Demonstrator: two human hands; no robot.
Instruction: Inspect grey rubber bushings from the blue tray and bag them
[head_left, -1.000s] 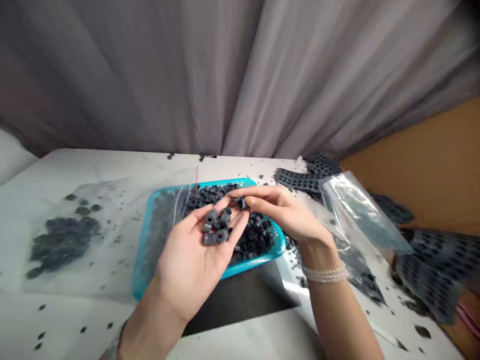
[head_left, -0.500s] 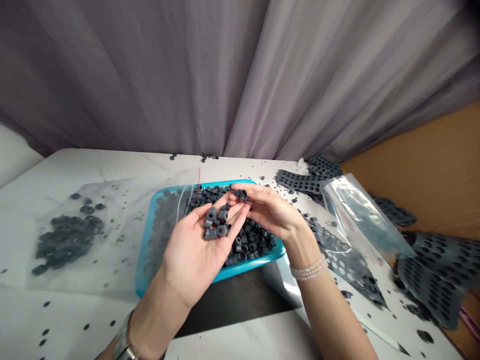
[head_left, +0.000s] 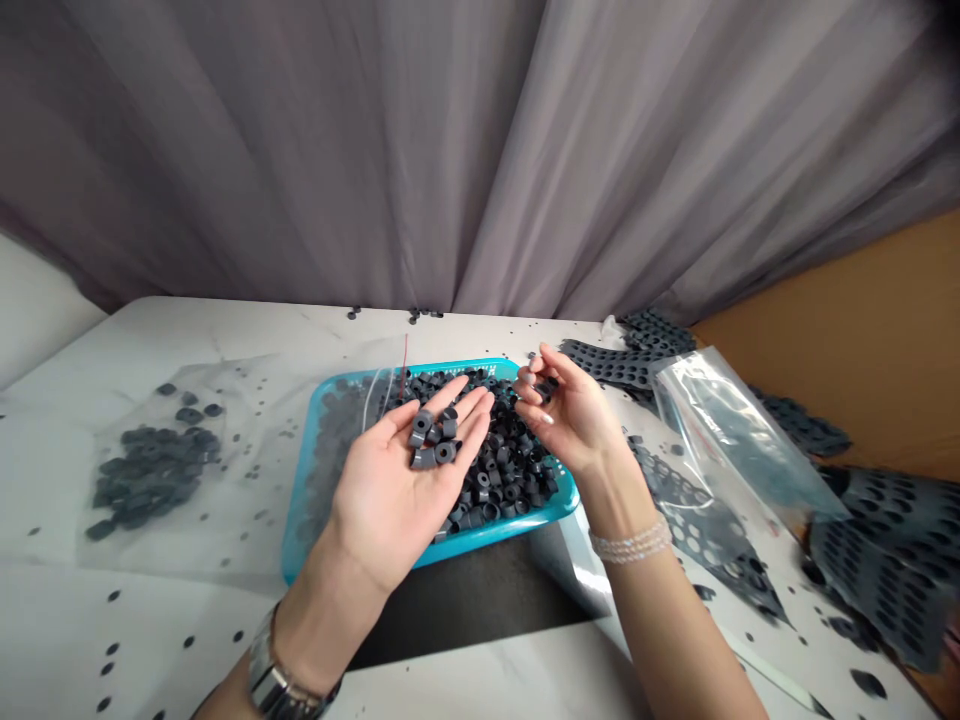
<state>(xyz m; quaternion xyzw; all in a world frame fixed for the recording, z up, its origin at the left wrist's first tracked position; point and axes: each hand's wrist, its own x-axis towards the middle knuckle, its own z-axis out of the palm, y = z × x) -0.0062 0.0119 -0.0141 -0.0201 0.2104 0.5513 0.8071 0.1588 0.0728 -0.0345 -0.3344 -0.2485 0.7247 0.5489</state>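
Observation:
My left hand point(head_left: 401, 490) lies palm up over the basket, fingers stretched out, cradling several small dark grey ring-shaped plastic pieces point(head_left: 433, 437) with holes through them. To its right, my right hand point(head_left: 566, 410) is raised above the basket's right rim, its fingers curled in. Dark bits show within that curl; whether they are held or lie behind is unclear. Below both hands sits a turquoise basket point(head_left: 457, 545) filled with loose pieces point(head_left: 510, 465) of the same kind. A clear plastic bag point(head_left: 379, 385) with a red strip covers its left part.
At left, a clear bag point(head_left: 247, 385) contains a heap of grey pieces point(head_left: 154, 470). Perforated dark sheets point(head_left: 881, 540) and another clear bag point(head_left: 750, 430) lie at right. Small black discs point(head_left: 189, 641) dot the white table point(head_left: 67, 360). A grey curtain point(head_left: 420, 150) hangs behind.
My right hand has drawn away from my left fingertips, to the right, its fingers curling more. The dark piece at its fingertips no longer shows there. My left hand still carries its pieces.

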